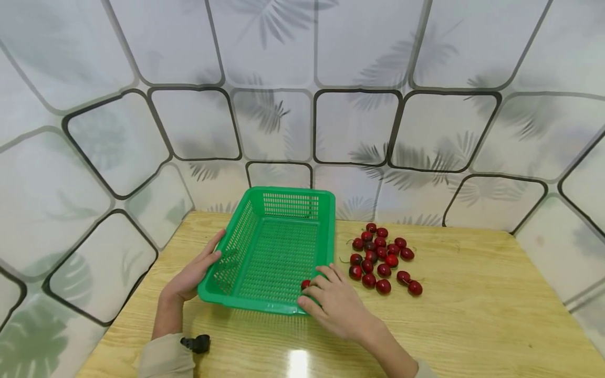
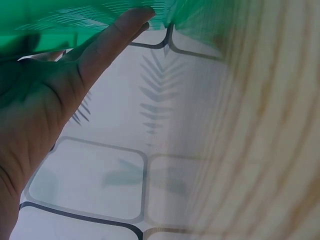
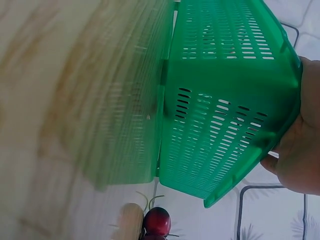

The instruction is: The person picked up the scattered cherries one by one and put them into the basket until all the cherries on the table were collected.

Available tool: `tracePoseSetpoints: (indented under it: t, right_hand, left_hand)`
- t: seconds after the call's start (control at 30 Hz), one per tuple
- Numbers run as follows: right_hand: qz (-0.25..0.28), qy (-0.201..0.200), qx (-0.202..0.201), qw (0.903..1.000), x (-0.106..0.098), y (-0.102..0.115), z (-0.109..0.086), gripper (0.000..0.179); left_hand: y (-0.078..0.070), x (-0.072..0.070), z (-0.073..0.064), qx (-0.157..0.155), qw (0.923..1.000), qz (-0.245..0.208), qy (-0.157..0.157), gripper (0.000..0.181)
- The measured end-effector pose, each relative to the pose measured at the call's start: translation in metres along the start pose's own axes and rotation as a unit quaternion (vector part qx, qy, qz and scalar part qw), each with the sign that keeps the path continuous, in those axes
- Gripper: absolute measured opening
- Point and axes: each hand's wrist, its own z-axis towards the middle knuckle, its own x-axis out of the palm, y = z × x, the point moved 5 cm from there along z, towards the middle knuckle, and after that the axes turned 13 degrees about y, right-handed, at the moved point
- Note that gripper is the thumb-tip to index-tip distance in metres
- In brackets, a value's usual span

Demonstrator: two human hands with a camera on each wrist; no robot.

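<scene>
Wood tbl (image 1: pixel 477 299): green bskt (image 1: pixel 283 257) long axis twd wall (image 1: pixel 274 123), angled slightly R.

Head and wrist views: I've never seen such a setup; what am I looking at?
There is no robot, just a person's bare left hand and right hand. The wide picture is from a camera on the head, looking forward and down; the others are from each wrist. Cherries lie on a wood-grain table, right of a green plastic basket. The left hand touches the basket's left side; the right reaches over its near right corner, by one cherry inside. Whether that cherry is gripped, I can't tell.
</scene>
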Motion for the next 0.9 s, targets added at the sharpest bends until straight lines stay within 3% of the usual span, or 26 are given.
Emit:
tracePoseSetpoints:
  t: [0.3,0.47,0.67,0.9]
  right_hand:
    - [0.019,-0.012,-0.014,0.9997,-0.003,-0.001,-0.001,0.04]
    - [0.087,-0.013,-0.021,0.9959,-0.011,-0.007,-0.004,0.039]
    - [0.137,-0.083,-0.006,0.987,-0.033,-0.019,-0.015,0.025]
    - [0.165,-0.146,0.027,0.975,-0.053,-0.052,-0.033,0.021]
  left_hand:
    - [-0.003,0.001,0.0,-0.009,0.9998,0.013,-0.007,0.062]
    - [-0.002,0.001,0.0,-0.013,0.9997,0.019,-0.012,0.061]
    - [-0.002,0.002,0.001,-0.011,0.9998,0.015,-0.011,0.061]
    - [-0.002,0.002,-0.001,-0.02,0.9992,0.029,-0.02,0.061]
